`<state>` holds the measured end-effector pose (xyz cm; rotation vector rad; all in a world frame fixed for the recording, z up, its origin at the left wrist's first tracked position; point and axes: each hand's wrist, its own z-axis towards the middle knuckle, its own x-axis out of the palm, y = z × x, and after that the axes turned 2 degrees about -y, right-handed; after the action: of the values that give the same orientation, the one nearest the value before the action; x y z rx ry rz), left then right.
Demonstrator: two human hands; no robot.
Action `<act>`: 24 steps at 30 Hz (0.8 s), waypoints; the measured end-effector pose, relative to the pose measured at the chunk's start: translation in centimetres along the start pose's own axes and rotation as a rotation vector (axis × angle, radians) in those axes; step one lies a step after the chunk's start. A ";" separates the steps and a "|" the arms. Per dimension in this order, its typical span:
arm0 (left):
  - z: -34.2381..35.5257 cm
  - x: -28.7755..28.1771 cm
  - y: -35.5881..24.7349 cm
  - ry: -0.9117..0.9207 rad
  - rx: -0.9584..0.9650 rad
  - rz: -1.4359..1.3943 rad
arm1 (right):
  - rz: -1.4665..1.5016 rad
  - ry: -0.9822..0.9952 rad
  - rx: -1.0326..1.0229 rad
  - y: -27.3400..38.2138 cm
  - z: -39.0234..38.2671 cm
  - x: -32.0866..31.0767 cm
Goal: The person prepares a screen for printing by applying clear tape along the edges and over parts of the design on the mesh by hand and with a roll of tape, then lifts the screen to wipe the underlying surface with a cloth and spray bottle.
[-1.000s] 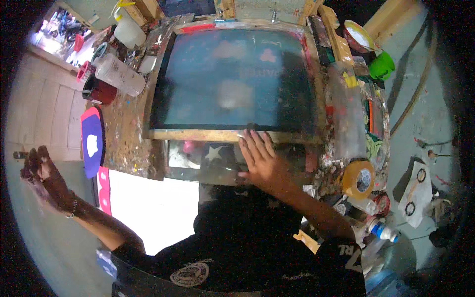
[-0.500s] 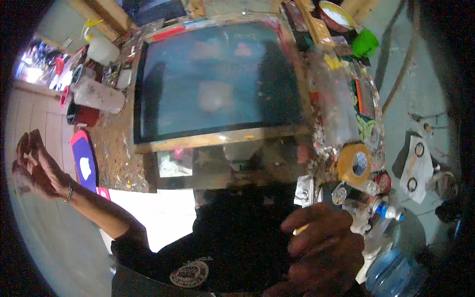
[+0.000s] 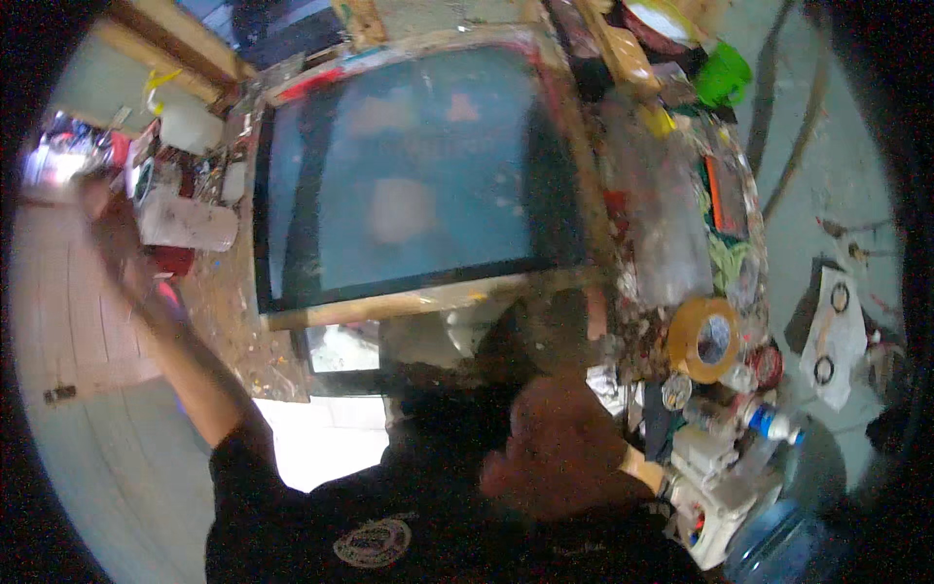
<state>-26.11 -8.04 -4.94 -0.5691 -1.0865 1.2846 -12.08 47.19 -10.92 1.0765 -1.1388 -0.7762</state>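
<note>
A wood-framed printing screen [image 3: 457, 209] with blue-grey mesh lies on the workbench in front of me. My left hand [image 3: 102, 209] is stretched far out to the left, beside a dirty white plastic bottle [image 3: 190, 216] lying on its side. Motion smears its fingers, so I cannot see whether it holds anything. Close to my chest, below the screen's front edge, my right hand [image 3: 564, 443] is dark and blurred. Its fingers look bent, but their grip is not clear. Part of a purple item [image 3: 173, 297] shows beside my left forearm.
A roll of tan tape [image 3: 702, 339] stands at the bench's right side, near small jars and a blue-capped bottle [image 3: 771, 425]. Farther back are a green cup [image 3: 723, 75] and a bowl [image 3: 664, 21]. A white jug [image 3: 190, 128] stands at far left. A large blue water bottle [image 3: 788, 545] is at lower right.
My left hand has swung up and forward toward the bottles, its forearm now covering much of the purple item. My right hand has moved left and slightly up, in front of my chest.
</note>
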 end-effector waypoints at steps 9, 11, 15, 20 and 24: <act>7.6 12.7 28.3 0.277 -0.091 0.865 | 0.677 0.017 0.512 -15.8 -0.6 4.6; 7.3 10.5 33.4 0.294 -0.226 0.568 | 0.667 0.094 0.564 -17.8 -0.7 5.7; 6.3 13.7 36.1 0.263 -0.330 0.660 | 0.861 0.096 0.564 -20.2 -0.3 6.7; 6.1 15.1 36.6 0.244 -0.364 0.692 | 0.835 0.054 0.573 -20.1 0.1 7.1; 6.4 13.5 38.6 0.253 -0.275 0.611 | 0.801 0.034 0.572 -20.1 0.2 7.6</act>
<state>-51.01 12.88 -30.57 -1.3093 -0.9092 1.5331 -9.55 33.73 -27.47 0.9505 -1.6516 0.2140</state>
